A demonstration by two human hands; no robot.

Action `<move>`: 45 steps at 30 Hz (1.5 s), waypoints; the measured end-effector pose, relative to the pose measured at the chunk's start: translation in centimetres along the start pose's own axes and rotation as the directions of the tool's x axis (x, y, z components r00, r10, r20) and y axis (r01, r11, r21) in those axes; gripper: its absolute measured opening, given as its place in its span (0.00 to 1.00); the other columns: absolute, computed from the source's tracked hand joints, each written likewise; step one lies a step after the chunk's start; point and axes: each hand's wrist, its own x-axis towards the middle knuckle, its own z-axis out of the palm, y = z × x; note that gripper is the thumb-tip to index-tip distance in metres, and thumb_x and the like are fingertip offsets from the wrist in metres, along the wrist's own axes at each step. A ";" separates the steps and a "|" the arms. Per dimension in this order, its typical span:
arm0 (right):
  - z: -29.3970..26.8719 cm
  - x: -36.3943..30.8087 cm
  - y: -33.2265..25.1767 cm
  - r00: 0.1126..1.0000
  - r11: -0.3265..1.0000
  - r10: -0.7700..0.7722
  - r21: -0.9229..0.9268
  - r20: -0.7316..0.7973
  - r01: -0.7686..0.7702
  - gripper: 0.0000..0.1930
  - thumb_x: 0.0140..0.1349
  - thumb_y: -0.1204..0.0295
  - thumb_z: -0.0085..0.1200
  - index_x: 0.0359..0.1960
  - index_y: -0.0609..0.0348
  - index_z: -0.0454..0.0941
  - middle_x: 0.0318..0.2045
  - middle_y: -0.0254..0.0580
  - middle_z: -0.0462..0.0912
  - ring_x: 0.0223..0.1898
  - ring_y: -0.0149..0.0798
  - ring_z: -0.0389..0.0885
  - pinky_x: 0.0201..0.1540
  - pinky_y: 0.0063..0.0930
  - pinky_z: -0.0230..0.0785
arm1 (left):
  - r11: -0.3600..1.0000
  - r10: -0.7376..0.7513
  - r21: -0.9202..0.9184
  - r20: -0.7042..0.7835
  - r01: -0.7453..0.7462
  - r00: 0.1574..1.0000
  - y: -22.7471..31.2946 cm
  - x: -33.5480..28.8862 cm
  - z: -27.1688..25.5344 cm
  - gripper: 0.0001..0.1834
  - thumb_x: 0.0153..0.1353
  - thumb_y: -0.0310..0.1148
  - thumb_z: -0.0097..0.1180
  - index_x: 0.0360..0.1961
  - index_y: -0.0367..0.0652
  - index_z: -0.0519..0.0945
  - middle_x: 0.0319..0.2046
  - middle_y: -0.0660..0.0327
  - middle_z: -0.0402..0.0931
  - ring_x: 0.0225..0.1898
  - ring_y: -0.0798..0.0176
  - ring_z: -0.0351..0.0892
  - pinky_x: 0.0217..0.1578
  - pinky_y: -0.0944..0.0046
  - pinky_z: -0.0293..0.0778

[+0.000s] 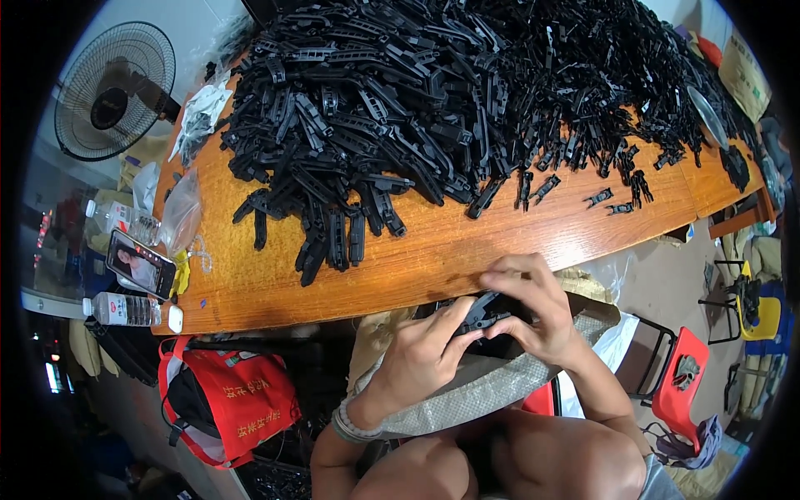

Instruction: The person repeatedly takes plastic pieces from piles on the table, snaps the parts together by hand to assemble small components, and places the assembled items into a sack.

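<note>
Between my two hands, just off the table's near edge, is a small black plastic part (pixel 481 315). My left hand (pixel 425 346) pinches its left end between thumb and fingers. On its other side my right hand (pixel 533 310) grips it with the thumb below and the fingers curled above. Part of it is hidden by my fingers. Under my hands a woven sack (pixel 467 392) lies with its mouth open over my lap. Beyond them a heap of long black plastic parts (pixel 367 108) covers the wooden table (pixel 417 258).
Smaller black clips (pixel 575 125) are heaped at the back right. Along the left edge stand a phone (pixel 140 265), a water bottle (pixel 125 309) and a clear plastic bag (pixel 181 212). A fan (pixel 115 90) is behind. A red bag (pixel 229 400) hangs below; a red chair (pixel 682 387) stands right.
</note>
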 end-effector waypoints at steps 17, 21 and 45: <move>0.3 -1.1 0.8 0.998 0.997 0.012 0.077 0.055 -0.016 0.14 0.44 0.75 0.66 0.32 0.65 0.76 0.28 0.44 0.80 0.28 0.41 0.76 0.33 0.29 0.67 | 0.999 0.025 -0.036 0.003 -0.025 1.000 -0.5 -0.2 0.3 0.19 0.54 0.23 0.59 0.47 0.29 0.72 0.36 0.44 0.77 0.35 0.47 0.81 0.33 0.59 0.77; 0.5 -1.1 0.8 0.987 0.967 0.126 0.210 0.103 -0.145 0.12 0.45 0.76 0.65 0.32 0.64 0.77 0.27 0.44 0.79 0.28 0.42 0.77 0.32 0.30 0.68 | 1.000 0.007 -0.030 0.045 -0.006 0.999 -0.8 -0.4 0.3 0.18 0.54 0.23 0.59 0.47 0.29 0.72 0.36 0.45 0.77 0.35 0.47 0.81 0.33 0.59 0.77; -2.7 1.2 2.1 0.917 0.902 0.339 0.202 0.212 -0.380 0.12 0.53 0.70 0.61 0.36 0.64 0.80 0.33 0.45 0.81 0.39 0.40 0.78 0.43 0.33 0.68 | 0.997 -0.002 -0.082 0.011 0.003 1.000 -1.4 0.3 0.6 0.19 0.53 0.25 0.61 0.46 0.30 0.73 0.32 0.47 0.78 0.32 0.48 0.80 0.31 0.60 0.75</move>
